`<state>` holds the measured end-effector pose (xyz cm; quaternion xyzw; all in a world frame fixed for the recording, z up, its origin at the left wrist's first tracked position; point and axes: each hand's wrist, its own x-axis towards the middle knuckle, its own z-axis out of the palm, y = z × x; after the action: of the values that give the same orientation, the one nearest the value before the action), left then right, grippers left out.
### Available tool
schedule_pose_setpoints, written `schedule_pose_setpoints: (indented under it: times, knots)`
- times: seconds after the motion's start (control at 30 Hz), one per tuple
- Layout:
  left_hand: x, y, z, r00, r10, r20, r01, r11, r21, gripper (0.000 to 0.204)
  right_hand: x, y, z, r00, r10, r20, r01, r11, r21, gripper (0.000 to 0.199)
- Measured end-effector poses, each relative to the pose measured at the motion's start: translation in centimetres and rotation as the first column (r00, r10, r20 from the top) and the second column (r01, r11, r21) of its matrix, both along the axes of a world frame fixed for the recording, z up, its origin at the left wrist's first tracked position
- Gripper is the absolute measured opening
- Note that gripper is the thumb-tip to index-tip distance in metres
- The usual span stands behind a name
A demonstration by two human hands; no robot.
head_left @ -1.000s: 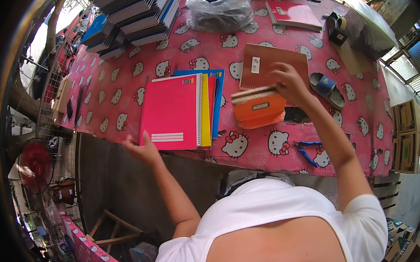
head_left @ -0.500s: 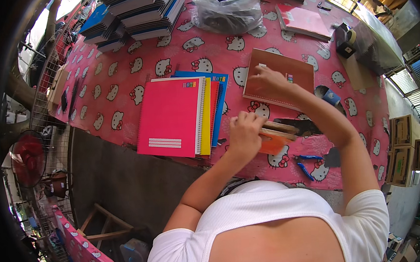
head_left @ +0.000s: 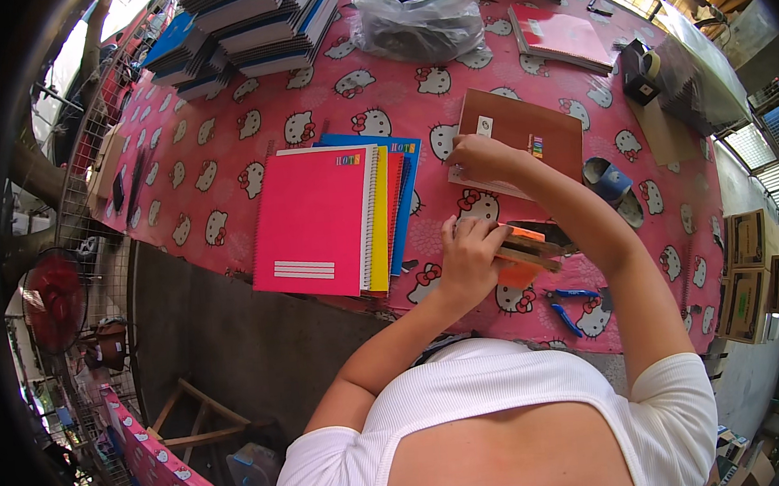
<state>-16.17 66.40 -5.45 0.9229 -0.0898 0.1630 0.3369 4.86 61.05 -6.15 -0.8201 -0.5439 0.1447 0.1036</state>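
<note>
My left hand (head_left: 474,257) is wrapped round a wooden strip-like tool (head_left: 526,253) with bright orange parts above and below it, close to the table's front edge. Its exact kind cannot be made out. Fingers curled together, my right hand (head_left: 483,158) rests over the left edge of a brown notebook cover (head_left: 526,125). Small holes run along that cover's near edge. Whatever the right fingers pinch is hidden. Left of both hands lies a pink spiral notebook (head_left: 316,225), atop yellow, red and blue notebooks (head_left: 410,214).
Blue-handled cutters (head_left: 573,310) lie near the front edge, and a blue roll (head_left: 609,179) stands beside my right forearm. Behind are stacked notebooks (head_left: 271,34), a plastic bag (head_left: 419,20), a pink notebook stack (head_left: 560,37) and a black tape dispenser (head_left: 639,72).
My left hand has shifted slightly right with the wooden tool, whose tilt has changed. The right hand has moved left and nearer, uncovering the label on the brown cover.
</note>
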Motion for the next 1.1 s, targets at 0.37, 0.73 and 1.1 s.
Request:
schedule_pose_setpoints:
  times: [0.37, 0.73, 1.1]
  knots:
    - [-0.2, 0.1, -0.2, 1.0, -0.009, 0.026, 0.009, 1.0, -0.005, 0.045, 0.9, -0.3, -0.9, 0.995, 0.013, -0.103, -0.003, 0.996, 0.093, 0.033]
    - [3.5, 5.7, 0.7, 0.934, -0.11, -0.339, -0.212, 0.591, -0.778, 0.035, -1.5, 0.3, -1.0, 0.991, -0.083, 0.108, 0.091, 0.994, -0.068, 0.025]
    - [8.3, 7.0, -5.8, 0.856, -0.031, -0.517, -0.466, 0.388, -0.795, 0.029, 0.7, -1.4, -1.3, 0.996, 0.076, -0.036, -0.068, 0.981, 0.183, 0.034]
